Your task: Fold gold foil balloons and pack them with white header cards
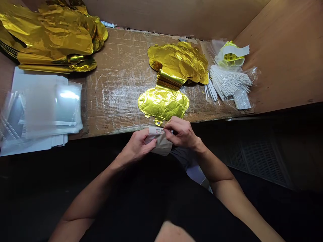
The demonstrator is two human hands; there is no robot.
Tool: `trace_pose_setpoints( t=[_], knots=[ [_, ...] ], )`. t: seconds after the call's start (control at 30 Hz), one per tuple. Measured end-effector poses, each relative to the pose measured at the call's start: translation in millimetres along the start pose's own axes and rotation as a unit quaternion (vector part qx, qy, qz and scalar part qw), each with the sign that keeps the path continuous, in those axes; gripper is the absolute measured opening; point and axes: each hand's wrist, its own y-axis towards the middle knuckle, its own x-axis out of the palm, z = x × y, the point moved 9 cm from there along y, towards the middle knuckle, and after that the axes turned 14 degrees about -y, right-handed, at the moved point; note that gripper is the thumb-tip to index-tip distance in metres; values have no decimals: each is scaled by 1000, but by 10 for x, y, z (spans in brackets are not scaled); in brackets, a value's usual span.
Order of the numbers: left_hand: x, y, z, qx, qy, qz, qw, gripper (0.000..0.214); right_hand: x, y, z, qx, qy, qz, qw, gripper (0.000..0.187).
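Observation:
Just off the table's front edge, my two hands hold a small whitish plastic bag (162, 147) with a printed strip along its top. My left hand (139, 143) pinches its left side between thumb and fingers. At the upper right corner, my right hand (182, 131) is closed on the same bag, fingers bent; the exact fingertip contact is partly hidden. Right beyond the hands lies a gold foil balloon (164, 102), flat, with a small tab pointing toward me. Behind it rests a stack of folded gold foil balloons (179, 60).
A large pile of gold foil balloons (58, 33) fills the back left. Clear plastic sleeves and white sheets (50, 107) lie at front left. White paper sticks (230, 80) and a yellow roll (230, 55) sit at right, near the wooden side wall (285, 57).

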Motion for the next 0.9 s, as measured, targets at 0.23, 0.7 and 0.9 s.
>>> trace_pose_setpoints(
  t=[0.23, 0.7, 0.9],
  knots=[
    [29, -26, -6, 2, -8, -8, 1000, 14, 161, 4, -73, -21, 44, -63, 997, 18],
    [186, -47, -145, -57, -43, -98, 993, 79, 148, -80, 62, 32, -112, 29, 993, 14],
    [149, -43, -149, -60, -103, -88, 989, 74, 53, -61, 263, 123, 55, 26, 991, 18]
  ],
)
